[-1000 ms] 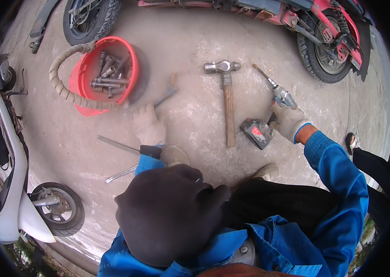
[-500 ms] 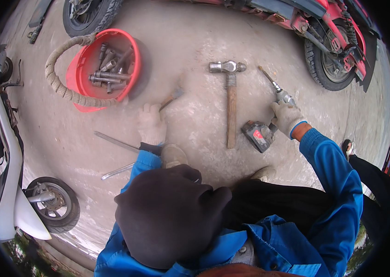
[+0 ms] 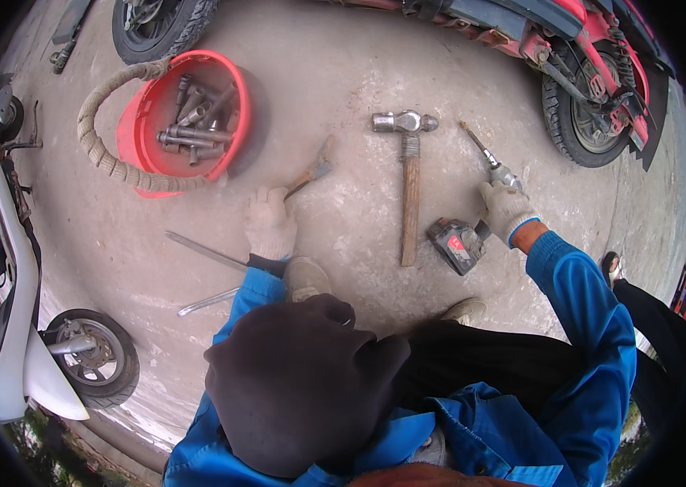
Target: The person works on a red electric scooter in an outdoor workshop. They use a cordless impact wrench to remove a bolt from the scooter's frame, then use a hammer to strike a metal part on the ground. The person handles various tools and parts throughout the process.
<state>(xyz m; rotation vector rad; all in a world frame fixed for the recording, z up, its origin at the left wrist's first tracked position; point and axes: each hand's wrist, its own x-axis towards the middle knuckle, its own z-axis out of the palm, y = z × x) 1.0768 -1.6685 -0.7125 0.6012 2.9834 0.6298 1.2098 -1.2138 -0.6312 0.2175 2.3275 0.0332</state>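
My gloved left hand (image 3: 271, 217) is closed around the handle of what looks like a small flat brush (image 3: 308, 175), its tan end pointing up and away over the concrete. On the right, my gloved right hand (image 3: 507, 209) grips a cordless drill (image 3: 505, 176). A long thin bit (image 3: 479, 144) sticks out ahead of it, and its dark battery (image 3: 457, 246) shows low beside the hand. Between my hands lies a ball-peen hammer (image 3: 409, 191) with a wooden handle. Left of my left hand are a long metal bar (image 3: 203, 249) and a shiny metal rod (image 3: 207, 303).
A red hard hat (image 3: 239, 122) lies upturned at the far left, holding several metal sockets (image 3: 197, 122); a wrapped hose-like loop (image 3: 93, 134) arches beside it. A red motorbike (image 3: 578, 89) stands at the back, a white scooter (image 3: 14, 268) at the left. Another person's foot (image 3: 612, 266) shows right.
The brush in my left hand has swung, and its tan end now reaches farther away. My right hand and the drill stay nearly in place.
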